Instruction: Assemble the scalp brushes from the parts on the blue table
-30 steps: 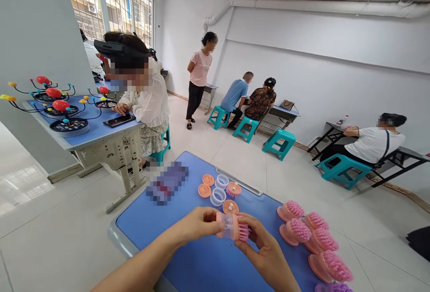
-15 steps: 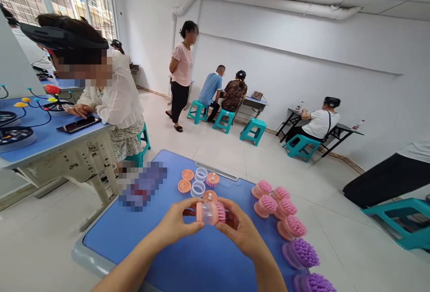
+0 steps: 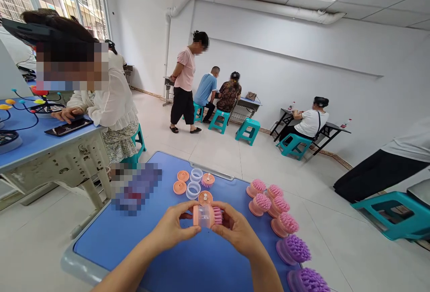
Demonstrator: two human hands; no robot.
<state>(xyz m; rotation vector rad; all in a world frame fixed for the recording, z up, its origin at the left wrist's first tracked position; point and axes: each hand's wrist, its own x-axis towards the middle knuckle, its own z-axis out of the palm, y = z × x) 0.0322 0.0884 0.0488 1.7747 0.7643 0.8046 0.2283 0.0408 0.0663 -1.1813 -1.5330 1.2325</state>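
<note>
Above a smooth blue tabletop [image 3: 181, 265], the left hand [image 3: 174, 227] has thumb and fingers closed on the orange cap of a clear-waisted, pink-bristled plastic brush [image 3: 203, 216]; the right hand [image 3: 238, 229] closes its fingers round the bristled end. From there, blue surface stretches towards seven o'clock, with a rounded grey rim [image 3: 80, 268] at eight. Purple-bristled plastic brushes [image 3: 294, 250] line the edge at four.

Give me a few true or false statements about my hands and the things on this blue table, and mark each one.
1. The left hand and right hand hold one brush between them. True.
2. Its bristles face the left hand. False: the bristles face the right hand.
3. Two clear rings lie on the table. True.
4. Every brush standing at the right is purple. False: there are pink brushes and purple brushes.
</note>
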